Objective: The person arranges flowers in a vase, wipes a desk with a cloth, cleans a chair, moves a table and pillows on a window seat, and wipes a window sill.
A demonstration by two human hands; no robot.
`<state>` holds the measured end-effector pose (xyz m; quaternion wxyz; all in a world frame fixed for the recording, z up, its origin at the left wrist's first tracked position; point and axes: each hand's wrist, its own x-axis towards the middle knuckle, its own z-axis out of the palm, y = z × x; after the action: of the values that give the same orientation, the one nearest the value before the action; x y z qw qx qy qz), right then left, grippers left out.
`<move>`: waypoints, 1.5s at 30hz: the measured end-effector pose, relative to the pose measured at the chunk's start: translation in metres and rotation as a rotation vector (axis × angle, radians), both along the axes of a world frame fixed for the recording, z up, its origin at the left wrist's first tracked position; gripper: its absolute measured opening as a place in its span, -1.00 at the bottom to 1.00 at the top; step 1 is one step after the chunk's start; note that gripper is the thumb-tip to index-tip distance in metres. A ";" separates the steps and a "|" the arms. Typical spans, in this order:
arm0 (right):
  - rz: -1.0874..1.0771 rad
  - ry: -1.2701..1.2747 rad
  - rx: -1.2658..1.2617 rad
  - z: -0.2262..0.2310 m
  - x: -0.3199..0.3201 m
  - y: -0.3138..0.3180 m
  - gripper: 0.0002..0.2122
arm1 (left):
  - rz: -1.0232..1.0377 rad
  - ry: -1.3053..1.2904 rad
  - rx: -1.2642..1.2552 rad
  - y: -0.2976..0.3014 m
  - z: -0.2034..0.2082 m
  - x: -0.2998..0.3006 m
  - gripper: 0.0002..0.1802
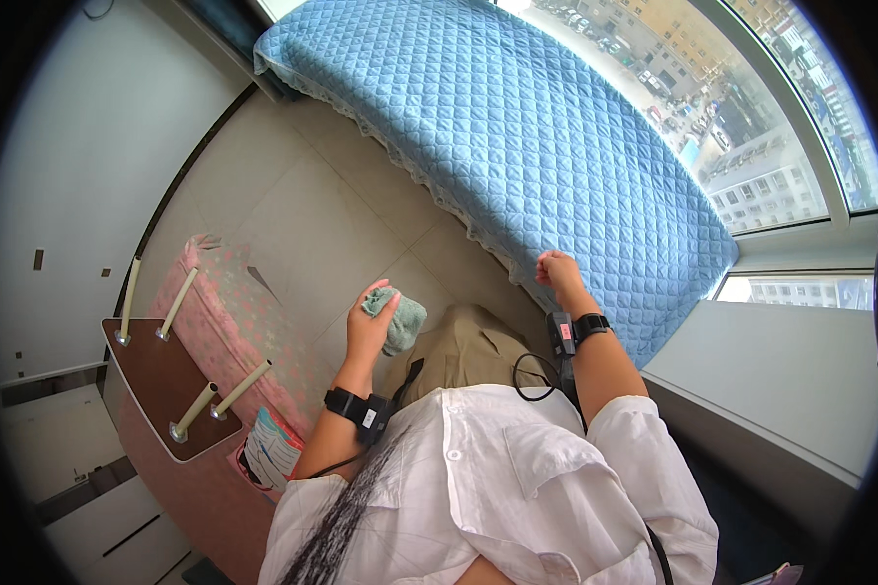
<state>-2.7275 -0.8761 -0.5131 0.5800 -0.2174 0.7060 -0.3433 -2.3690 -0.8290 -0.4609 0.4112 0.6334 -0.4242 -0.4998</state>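
Observation:
My left hand [368, 317] is wrapped round a crumpled grey-green cloth [401, 322], which bulges out past the fingers. It is held above the tiled floor, in front of my khaki trousers. To the right, my right hand [558, 270] is curled into a loose fist at the near edge of a blue quilted cover [517, 127]. No cloth shows between its fingers, and the cover beside it is not pulled up. Whether the fist touches the cover, I cannot tell. The cover lies over a long, low surface, with a lace trim along its near side.
A small brown table [162, 375] lies upside down at the left, pale legs up, on pink patterned bedding [215, 322]. A colourful flat package [271, 450] rests beside it. Light tiles [273, 180] cover the floor. Tall windows [751, 127] and a white ledge [780, 351] stand at the right.

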 end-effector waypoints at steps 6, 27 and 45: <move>-0.331 0.023 0.072 -0.012 -0.064 0.044 -0.93 | -0.343 0.012 0.028 -0.095 0.002 -0.064 -0.61; -0.821 0.952 0.629 -0.078 -0.219 0.194 -0.44 | -0.952 -0.085 0.215 -0.178 -0.015 -0.290 -0.61; -0.568 0.343 0.011 -0.013 -0.196 0.066 -0.44 | -1.460 -0.047 0.366 -0.185 -0.003 -0.407 -0.42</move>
<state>-2.9236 -0.8099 -0.5264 0.3349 -0.0632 0.8278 -0.4457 -2.7761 -1.0141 -0.4636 -0.1455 0.2602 -0.6553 -0.6941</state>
